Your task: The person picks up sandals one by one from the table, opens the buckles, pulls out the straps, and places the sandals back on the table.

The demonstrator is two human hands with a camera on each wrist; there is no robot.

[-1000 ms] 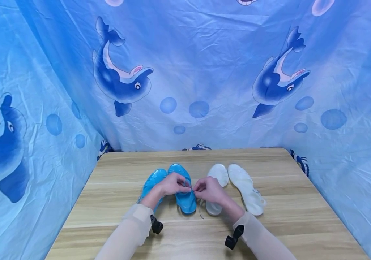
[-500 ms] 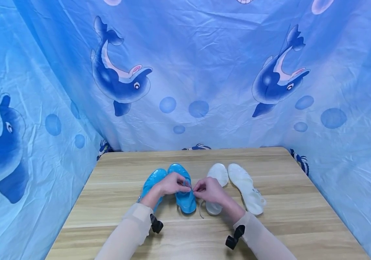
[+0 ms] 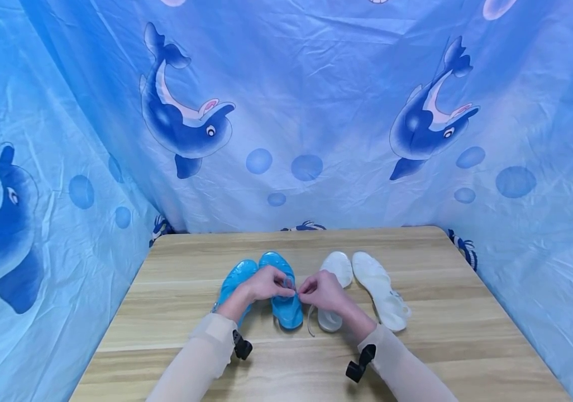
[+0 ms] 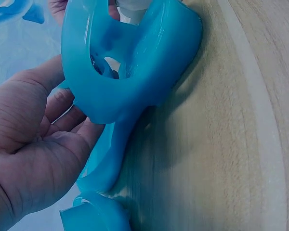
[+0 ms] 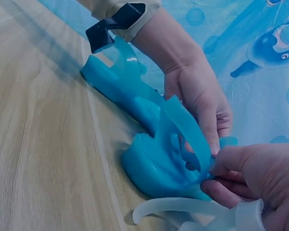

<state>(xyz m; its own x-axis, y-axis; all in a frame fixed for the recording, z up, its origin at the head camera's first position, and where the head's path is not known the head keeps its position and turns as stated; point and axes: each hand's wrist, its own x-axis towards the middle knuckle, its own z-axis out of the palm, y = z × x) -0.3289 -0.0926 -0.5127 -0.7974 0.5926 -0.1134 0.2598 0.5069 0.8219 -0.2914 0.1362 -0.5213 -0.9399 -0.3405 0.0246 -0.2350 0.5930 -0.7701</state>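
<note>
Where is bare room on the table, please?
The table is bare left of the blue sandals and right of the white sandals. Crowded: the middle, where the left hand and right hand work at a blue sandal.

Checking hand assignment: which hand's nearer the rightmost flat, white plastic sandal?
Right. The right hand is left of that sandal, partly over its white neighbour; the left hand is farther left, on a blue plastic sandal.

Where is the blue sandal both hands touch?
In the head view, this sandal is at lower centre, between the other blue sandal (left) and a white sandal (right).
</note>
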